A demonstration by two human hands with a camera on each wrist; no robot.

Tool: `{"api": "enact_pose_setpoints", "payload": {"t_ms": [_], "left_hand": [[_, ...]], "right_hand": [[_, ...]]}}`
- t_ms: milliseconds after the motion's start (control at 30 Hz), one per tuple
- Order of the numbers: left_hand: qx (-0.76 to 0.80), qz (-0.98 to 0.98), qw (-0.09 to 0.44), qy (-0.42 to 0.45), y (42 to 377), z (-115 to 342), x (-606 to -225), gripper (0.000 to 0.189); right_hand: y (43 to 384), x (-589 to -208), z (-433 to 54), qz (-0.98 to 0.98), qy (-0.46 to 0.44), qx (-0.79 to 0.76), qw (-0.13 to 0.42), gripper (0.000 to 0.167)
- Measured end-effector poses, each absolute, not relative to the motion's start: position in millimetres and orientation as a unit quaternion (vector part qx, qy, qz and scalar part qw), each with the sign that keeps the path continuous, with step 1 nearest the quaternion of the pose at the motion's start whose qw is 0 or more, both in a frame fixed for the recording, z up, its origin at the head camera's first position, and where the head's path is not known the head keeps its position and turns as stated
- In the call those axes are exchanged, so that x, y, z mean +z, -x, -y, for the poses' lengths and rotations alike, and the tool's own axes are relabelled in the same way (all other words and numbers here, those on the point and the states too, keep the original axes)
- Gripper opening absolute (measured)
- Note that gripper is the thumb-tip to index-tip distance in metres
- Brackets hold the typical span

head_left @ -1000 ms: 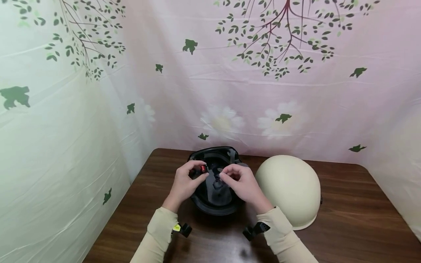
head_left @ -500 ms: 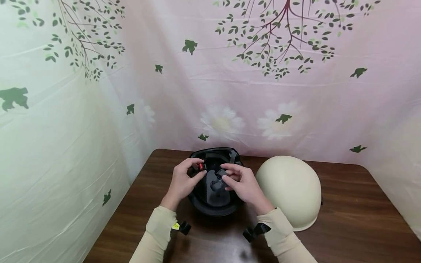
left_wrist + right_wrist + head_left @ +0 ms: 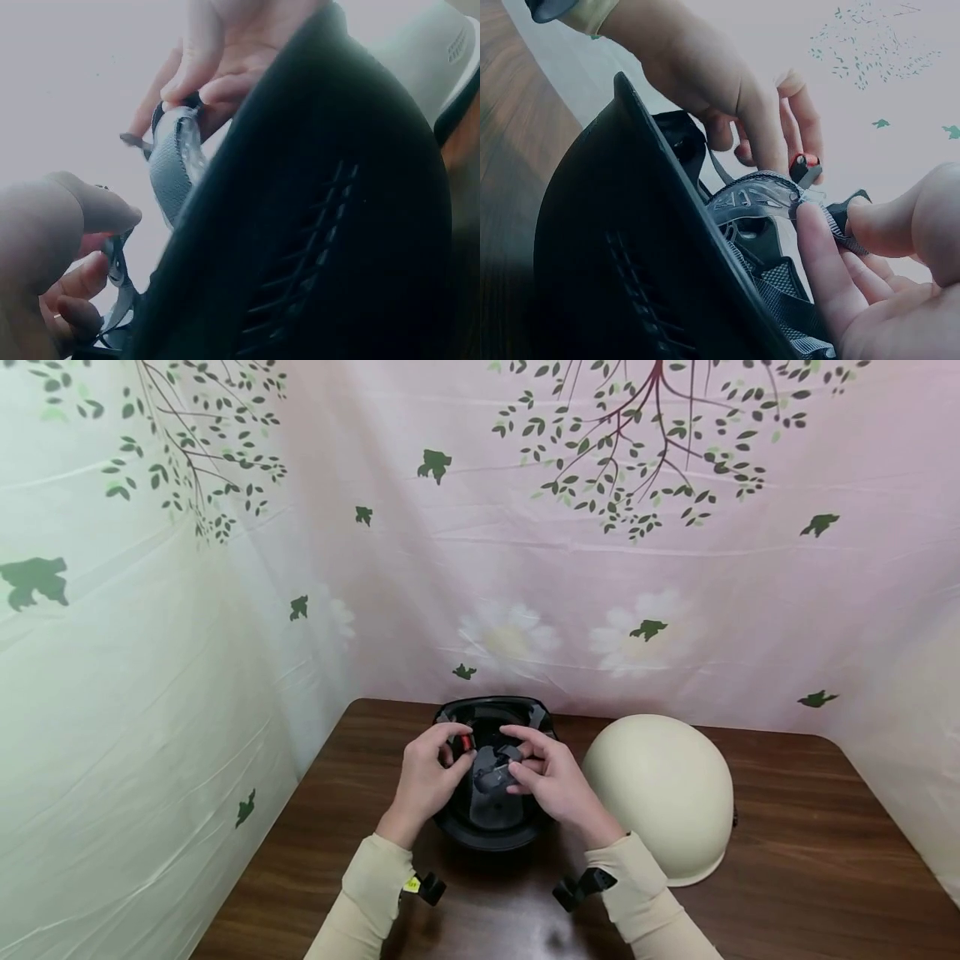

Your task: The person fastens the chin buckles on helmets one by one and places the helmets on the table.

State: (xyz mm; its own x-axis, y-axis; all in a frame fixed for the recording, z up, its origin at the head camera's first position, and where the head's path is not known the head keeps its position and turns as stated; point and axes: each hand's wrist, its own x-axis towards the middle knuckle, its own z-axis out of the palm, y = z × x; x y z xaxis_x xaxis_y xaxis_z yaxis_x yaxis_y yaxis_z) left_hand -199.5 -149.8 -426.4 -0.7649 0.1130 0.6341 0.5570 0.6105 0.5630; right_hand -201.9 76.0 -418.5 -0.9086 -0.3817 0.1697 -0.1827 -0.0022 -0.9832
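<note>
A black helmet [image 3: 491, 840] lies upside down on the table, its padded inside facing up. Above its left side, my left hand [image 3: 422, 781] pinches a buckle [image 3: 468, 742] with a red part between thumb and forefinger. My right hand [image 3: 553, 781] is over the helmet's right half and grips the end of the grey chin strap [image 3: 492, 777]. In the right wrist view, a clear plastic chin cup [image 3: 757, 199] lines this strap, and a black clip [image 3: 853, 204] sits at the right thumb. The buckle and the clip are apart.
A beige helmet [image 3: 660, 793] rests dome up on the brown wooden table [image 3: 810, 843], just right of the black one. Printed cloth [image 3: 525, 568] hangs behind the table and along its sides. Each wrist wears a small black camera.
The right fingers have shifted and spread around the strap end, and more of the strap shows between them. The left hand keeps the buckle and has moved only slightly.
</note>
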Motion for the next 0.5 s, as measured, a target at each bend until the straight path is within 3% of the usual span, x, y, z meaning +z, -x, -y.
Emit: {"api": "enact_pose_setpoints", "payload": {"t_ms": [500], "left_hand": [[-0.413,0.851,0.257,0.197,207.1,153.1,-430.7,0.030]], "right_hand": [[199.4,-414.5,-73.5,-0.685,0.181,-0.700,0.085,0.038]]}}
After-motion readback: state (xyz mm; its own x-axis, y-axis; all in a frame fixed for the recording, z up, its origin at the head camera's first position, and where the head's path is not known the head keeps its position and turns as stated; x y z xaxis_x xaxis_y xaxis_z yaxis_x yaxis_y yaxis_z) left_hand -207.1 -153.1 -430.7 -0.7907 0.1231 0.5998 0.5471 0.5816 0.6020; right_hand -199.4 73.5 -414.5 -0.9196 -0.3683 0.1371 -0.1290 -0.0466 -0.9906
